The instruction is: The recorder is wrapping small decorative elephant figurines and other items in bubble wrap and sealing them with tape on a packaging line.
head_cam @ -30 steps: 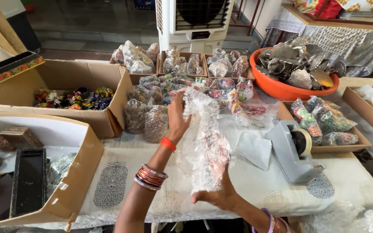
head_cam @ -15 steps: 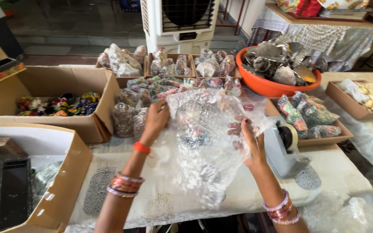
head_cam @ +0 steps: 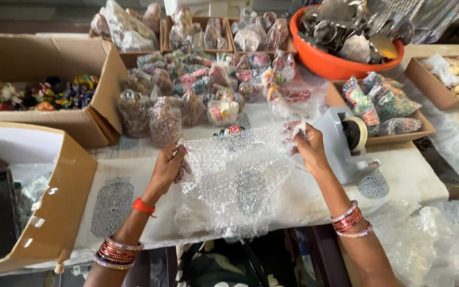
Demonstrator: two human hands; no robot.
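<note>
Nearest the viewer, both forearms carried stacked bangles, and the left wrist also bore a red thread. Between them a sheet of clear bubble wrap (head_cam: 235, 180) was spread flat over the patterned cloth of the bench (head_cam: 399, 170), its near edge hanging just past the bench front. The left hand (head_cam: 168, 167) was closed on the sheet's left edge, fingers curled into the plastic; the right hand (head_cam: 306, 149) pinched the far right corner between thumb and fingertips. At the near left stood an open cardboard box (head_cam: 65, 202) with a dark object inside. Loose clear plastic (head_cam: 436, 234) lay crumpled at the near right. Just right of the right hand sat a grey tape dispenser (head_cam: 346, 141) holding a roll of tape. Farther back, small clear packets of coloured items (head_cam: 208, 90) were clustered at the centre of the bench. A second cardboard box (head_cam: 88, 79) on the far left contained bright decorative pieces. On the far right, an orange basin (head_cam: 330, 61) held metallic items, a shallow tray (head_cam: 389, 135) held more packets, and another tray (head_cam: 436, 87) held pale round pieces.
</note>
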